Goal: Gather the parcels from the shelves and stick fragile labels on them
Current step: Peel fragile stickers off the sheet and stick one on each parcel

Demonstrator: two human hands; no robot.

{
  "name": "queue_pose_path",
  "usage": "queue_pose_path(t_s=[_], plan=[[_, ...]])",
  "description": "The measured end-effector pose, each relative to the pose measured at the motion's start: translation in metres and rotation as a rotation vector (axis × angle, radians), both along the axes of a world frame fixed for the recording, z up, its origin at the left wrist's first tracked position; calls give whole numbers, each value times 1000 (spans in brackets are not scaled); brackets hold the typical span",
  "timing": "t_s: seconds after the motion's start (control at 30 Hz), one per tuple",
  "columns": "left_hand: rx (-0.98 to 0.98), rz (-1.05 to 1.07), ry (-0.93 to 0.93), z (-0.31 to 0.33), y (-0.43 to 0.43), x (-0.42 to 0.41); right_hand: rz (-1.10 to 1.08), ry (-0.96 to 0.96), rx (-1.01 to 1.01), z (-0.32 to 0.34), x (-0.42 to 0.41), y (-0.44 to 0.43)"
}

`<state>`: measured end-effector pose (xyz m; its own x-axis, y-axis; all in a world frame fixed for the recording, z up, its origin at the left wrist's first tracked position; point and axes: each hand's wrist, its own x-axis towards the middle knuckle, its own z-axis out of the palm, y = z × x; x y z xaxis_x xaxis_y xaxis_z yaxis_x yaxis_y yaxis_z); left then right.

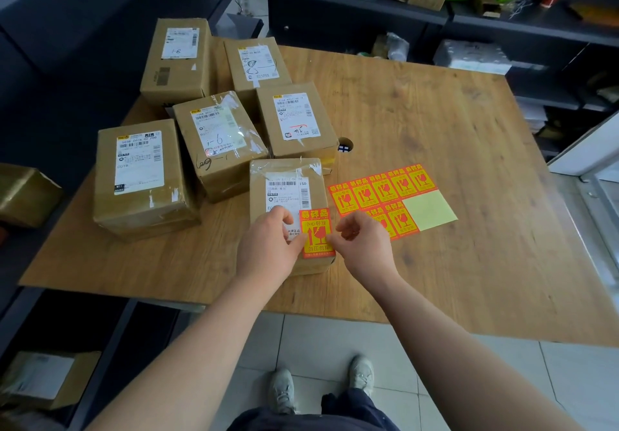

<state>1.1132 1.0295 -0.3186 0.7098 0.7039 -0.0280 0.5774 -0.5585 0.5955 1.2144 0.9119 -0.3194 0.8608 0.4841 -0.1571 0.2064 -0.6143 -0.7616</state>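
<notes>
**Fig. 1. Single head-worn view, wide-angle, aimed forward and steeply down.**
The camera looks from above the wearer's own forearms [234, 330], which enter at the lower edge and reach toward frame centre. The counter [435, 162] fills the middle of the frame at near range. The shelves [502, 18] cross the upper edge, farther off. The wearer's shoes [361, 377] on the floor tiles [318, 337] appear at bottom centre, almost directly beneath the lens.

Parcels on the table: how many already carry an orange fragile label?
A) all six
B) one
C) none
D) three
B: only the nearest parcel bears a fragile label; the other parcels show only white shipping labels.
</notes>
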Motion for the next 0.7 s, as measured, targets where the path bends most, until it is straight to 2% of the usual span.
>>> queue_pose_path(t_s=[0.13,0.2,0.27,0.43,0.7], plan=[[182,-173,-61,-12,-5,-7,216,-236,-89,-2,-3,1],[312,-246,-38,-18,-6,-10,333,-429,-147,-6,-2,-1],[417,-265,1,-21,-5,-11,418,-524,-247,-8,0,-4],[508,-305,150,-17,2,-12,528,-571,-484,-7,13,-10],[470,-344,315,-15,14,-7,610,-517,-580,-5,24,-11]])
